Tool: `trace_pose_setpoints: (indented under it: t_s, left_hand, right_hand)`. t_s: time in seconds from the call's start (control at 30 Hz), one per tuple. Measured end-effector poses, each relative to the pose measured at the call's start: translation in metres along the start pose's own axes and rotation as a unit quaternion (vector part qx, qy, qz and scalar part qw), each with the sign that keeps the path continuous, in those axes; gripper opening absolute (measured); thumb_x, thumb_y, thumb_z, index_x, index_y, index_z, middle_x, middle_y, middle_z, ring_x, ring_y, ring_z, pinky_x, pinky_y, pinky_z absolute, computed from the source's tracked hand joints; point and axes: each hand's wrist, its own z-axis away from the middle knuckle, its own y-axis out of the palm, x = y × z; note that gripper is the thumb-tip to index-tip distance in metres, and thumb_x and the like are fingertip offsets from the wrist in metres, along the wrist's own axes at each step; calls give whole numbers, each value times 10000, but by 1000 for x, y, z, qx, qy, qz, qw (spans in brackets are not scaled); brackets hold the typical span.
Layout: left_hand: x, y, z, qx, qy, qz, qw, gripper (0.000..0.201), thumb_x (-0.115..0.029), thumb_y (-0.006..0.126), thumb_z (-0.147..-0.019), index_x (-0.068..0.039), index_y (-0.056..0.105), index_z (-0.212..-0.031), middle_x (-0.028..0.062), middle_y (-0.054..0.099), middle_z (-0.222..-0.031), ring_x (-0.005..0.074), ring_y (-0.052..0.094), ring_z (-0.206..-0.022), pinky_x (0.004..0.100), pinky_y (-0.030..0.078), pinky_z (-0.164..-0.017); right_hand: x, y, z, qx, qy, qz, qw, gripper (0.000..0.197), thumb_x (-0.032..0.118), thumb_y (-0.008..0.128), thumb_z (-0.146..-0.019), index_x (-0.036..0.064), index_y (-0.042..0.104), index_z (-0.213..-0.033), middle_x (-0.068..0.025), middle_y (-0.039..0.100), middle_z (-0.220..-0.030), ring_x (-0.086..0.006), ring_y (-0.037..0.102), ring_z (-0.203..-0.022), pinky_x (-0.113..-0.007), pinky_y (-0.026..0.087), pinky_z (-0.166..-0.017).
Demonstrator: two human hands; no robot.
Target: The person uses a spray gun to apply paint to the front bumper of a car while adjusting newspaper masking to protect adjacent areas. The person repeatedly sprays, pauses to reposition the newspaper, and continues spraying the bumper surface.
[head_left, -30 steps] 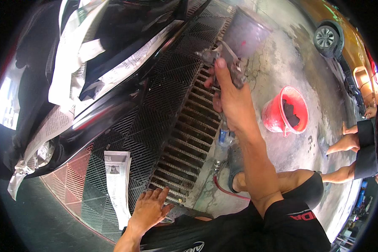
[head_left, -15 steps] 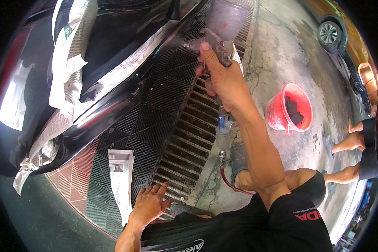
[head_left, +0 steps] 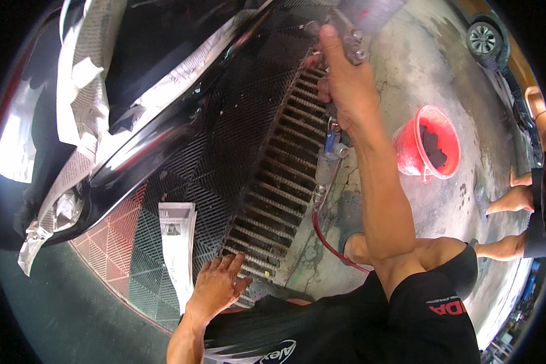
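My right hand (head_left: 353, 91) grips a spray gun (head_left: 354, 43) beside the dark, glossy car body (head_left: 164, 136), its fingers wrapped round the handle and the thumb up. The gun's translucent cup (head_left: 373, 11) is blurred at the top edge. Below the handle hang a clear air filter (head_left: 326, 170) with a blue part and a red hose (head_left: 329, 247). Newspaper strips (head_left: 194, 64) mask the car's panel. Near my body, my left hand (head_left: 217, 286) is open and empty, fingers spread, by the near end of the floor grate (head_left: 273, 197). A folded newspaper (head_left: 177, 249) lies beside it.
A red bucket (head_left: 409, 148) with dark blocks inside stands on the concrete at the right. An orange vehicle (head_left: 531, 60) is farther right, with another person's bare legs (head_left: 506, 203) below it. Ribbed mats (head_left: 185, 176) cover the floor beside the grate.
My right hand and the spray gun have moved up and to the right, away from the car body. My left hand keeps nearly the same place. The whole view has shifted slightly.
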Motion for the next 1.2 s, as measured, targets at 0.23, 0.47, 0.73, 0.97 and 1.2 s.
trace_pose_setpoints:
  t_s: [0.23,0.47,0.73,0.97,1.2]
  left_hand:
    - [-1,14,1,16,-26,-24,999,649,-406,659,-1005,-53,500,-1527,241,609,-1440,423,594,-1311,503,443,-1127]
    - [3,24,3,-10,-66,-22,998,637,-382,661,-1000,-33,509,-1511,219,627,-1409,394,594,-1304,494,436,-1126]
    - [-3,24,20,-45,-96,-16,994,603,-388,680,-984,-56,545,-1469,174,647,-1379,346,612,-1263,470,453,-1093]
    - [-12,22,44,-106,-121,-39,986,588,-361,704,-960,-42,567,-1435,135,680,-1272,311,651,-1170,427,493,-985]
    - [-17,30,67,-189,-143,-30,971,600,-369,737,-934,-40,587,-1413,132,691,-1215,296,658,-1138,420,494,-956]
  right_hand:
    - [-73,-16,32,7,175,-49,983,553,540,681,-1014,38,628,-1240,-85,617,-1078,-115,582,-743,-251,364,-466]
    - [-203,11,95,43,335,-16,941,586,595,645,-1012,67,655,-1265,-61,653,-987,-101,524,-552,-266,408,-472]
    - [-278,49,162,192,433,43,880,651,658,699,-945,116,647,-1302,-57,697,-1060,-137,640,-667,-299,494,-566]
    - [-297,90,186,280,456,29,844,753,646,672,-970,95,552,-1468,-84,644,-1210,-158,670,-696,-309,496,-578]
    - [-327,98,196,305,476,27,824,685,595,633,-1017,157,487,-1523,-46,619,-1193,-188,692,-768,-321,489,-562]
